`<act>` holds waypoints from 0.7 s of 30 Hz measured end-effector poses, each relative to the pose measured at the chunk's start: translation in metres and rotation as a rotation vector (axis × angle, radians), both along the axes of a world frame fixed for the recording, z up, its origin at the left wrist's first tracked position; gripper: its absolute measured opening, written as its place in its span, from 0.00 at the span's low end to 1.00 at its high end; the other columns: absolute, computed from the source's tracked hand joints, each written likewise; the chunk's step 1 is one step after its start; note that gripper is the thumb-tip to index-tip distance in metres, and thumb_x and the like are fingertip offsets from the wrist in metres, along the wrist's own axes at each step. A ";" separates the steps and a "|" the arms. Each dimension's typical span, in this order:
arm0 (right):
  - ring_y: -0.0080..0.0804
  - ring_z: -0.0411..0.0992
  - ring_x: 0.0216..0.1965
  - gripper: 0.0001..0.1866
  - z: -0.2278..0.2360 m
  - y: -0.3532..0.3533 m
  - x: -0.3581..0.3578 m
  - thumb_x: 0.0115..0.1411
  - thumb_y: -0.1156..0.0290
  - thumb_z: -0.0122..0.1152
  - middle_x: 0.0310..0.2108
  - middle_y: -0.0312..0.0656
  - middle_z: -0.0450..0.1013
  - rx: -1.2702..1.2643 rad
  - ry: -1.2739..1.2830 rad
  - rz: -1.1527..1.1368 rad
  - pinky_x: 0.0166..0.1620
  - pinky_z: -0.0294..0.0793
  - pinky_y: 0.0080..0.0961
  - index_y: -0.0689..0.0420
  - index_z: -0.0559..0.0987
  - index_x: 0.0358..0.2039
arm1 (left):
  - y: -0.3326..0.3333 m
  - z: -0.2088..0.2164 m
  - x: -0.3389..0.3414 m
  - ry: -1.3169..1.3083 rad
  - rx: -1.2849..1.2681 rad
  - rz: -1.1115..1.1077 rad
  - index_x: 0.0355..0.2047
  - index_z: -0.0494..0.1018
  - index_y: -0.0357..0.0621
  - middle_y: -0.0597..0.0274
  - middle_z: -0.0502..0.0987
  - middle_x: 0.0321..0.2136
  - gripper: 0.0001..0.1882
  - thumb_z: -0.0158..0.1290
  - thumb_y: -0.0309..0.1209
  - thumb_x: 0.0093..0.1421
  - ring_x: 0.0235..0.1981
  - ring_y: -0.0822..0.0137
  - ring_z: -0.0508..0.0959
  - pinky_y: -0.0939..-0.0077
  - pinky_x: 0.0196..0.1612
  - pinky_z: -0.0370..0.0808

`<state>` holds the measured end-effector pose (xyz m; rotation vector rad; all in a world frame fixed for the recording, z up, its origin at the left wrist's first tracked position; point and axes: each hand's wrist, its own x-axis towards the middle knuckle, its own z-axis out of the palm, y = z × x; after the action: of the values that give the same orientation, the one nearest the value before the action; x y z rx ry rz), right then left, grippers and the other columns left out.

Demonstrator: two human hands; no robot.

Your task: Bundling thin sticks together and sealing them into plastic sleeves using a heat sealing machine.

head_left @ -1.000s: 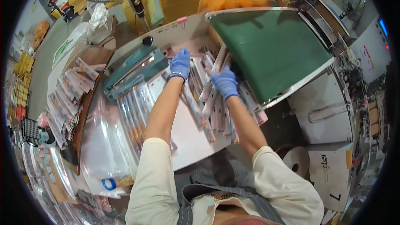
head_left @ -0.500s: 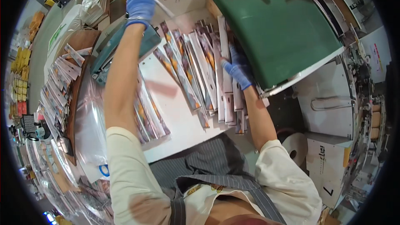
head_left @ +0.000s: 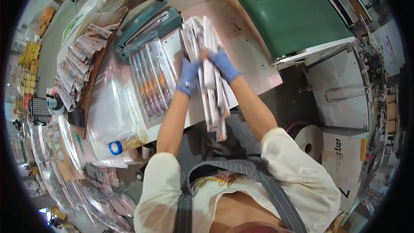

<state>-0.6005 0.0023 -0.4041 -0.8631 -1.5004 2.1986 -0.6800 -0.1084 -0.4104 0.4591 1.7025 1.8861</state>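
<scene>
Both my hands wear blue gloves and squeeze a bundle of long narrow cartons from its two sides. My left hand closes on the left side, and my right hand on the right. White edges mostly face up, and the cartons' near ends hang unevenly past the table's front edge. Left of the bundle, a clear bag holds several similar cartons with orange and purple pictures. Its far end lies against a teal bag sealer. The hands and the cartons' far ends are slightly blurred.
A green conveyor belt rises at the right of the white table. Flat clear bags lie at the left, near a blue-rimmed tape roll. Beyond a brown board are more piled cartons. A white reel stands low right.
My left hand has come down from above the sealer to the cartons. Cartons that lay spread on the table are now bundled between both hands, and my right hand has moved left from the conveyor.
</scene>
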 end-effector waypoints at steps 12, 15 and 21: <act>0.30 0.59 0.52 0.47 0.086 -0.100 0.136 0.37 0.63 0.71 0.50 0.40 0.62 0.085 0.209 0.316 0.55 0.58 0.27 0.61 0.57 0.56 | -0.144 0.082 0.129 0.004 -0.046 -0.152 0.51 0.59 0.39 0.59 0.69 0.46 0.44 0.69 0.32 0.34 0.47 0.67 0.69 0.72 0.50 0.67; 0.31 0.58 0.53 0.51 0.135 -0.078 0.094 0.32 0.62 0.75 0.49 0.40 0.62 0.424 0.407 0.296 0.55 0.57 0.29 0.60 0.56 0.56 | -0.130 0.140 0.075 0.287 0.010 -0.238 0.53 0.56 0.39 0.60 0.70 0.45 0.48 0.70 0.33 0.32 0.47 0.67 0.70 0.71 0.52 0.66; 0.37 0.54 0.57 0.69 0.136 -0.061 0.056 0.24 0.63 0.80 0.55 0.44 0.55 0.600 0.600 0.406 0.59 0.50 0.32 0.54 0.40 0.62 | -0.108 0.082 0.025 0.111 0.555 -0.518 0.62 0.34 0.52 0.61 0.55 0.57 0.62 0.68 0.34 0.34 0.56 0.64 0.60 0.63 0.58 0.57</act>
<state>-0.5441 -0.0587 -0.2682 0.2886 -1.9275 1.8010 -0.6546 -0.2163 -0.3282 1.1154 0.9556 1.9232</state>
